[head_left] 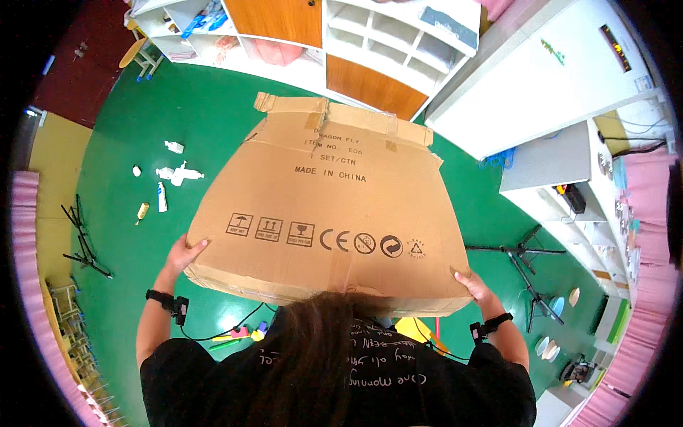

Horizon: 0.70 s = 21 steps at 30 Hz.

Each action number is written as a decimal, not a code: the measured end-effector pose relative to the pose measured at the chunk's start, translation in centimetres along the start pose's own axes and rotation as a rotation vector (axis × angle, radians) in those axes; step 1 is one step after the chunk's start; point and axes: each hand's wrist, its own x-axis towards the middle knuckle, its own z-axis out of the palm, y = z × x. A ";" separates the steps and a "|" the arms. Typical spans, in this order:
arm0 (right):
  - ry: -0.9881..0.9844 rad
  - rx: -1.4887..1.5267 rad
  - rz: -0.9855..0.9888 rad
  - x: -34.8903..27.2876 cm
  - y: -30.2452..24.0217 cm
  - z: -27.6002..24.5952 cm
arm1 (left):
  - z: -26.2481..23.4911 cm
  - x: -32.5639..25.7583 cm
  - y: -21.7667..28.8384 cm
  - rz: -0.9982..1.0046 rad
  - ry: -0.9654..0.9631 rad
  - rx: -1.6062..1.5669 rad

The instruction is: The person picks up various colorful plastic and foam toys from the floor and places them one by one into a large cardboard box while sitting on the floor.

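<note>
A large brown cardboard box (pixel 320 203) fills the middle of the view, its broad printed face turned up toward me. Torn flaps with tape (pixel 292 104) stick out along its far edge. At the box's near left corner, my left hand (pixel 186 255) grips the side, thumb lying on the printed face. My right hand (pixel 474 286) holds the near right corner in the same way. On both hands the fingers under the box are hidden. Each wrist wears a black strap with a small device, and cables run from them. The box's underside cannot be seen.
White bottles (pixel 178 173) lie scattered on the green floor (pixel 128 285) at left. Black tripod stands (pixel 85 242) are at left and right (pixel 523 263). White shelving (pixel 388 32) lines the far side; a white cabinet (pixel 541 78) stands far right. Colourful toy pieces (pixel 242 333) lie near my body.
</note>
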 end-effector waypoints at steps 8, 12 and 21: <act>0.034 0.071 -0.079 -2.6 -2.0 -0.9 | -3.5 -3.2 -0.3 0.186 0.008 -0.048; 0.103 0.053 -0.121 -5.1 -6.8 1.1 | -7.9 -5.5 2.9 0.274 0.050 -0.080; 0.210 -0.095 -0.393 -3.1 -0.8 -1.6 | -4.6 -8.8 -1.4 0.503 0.334 -0.023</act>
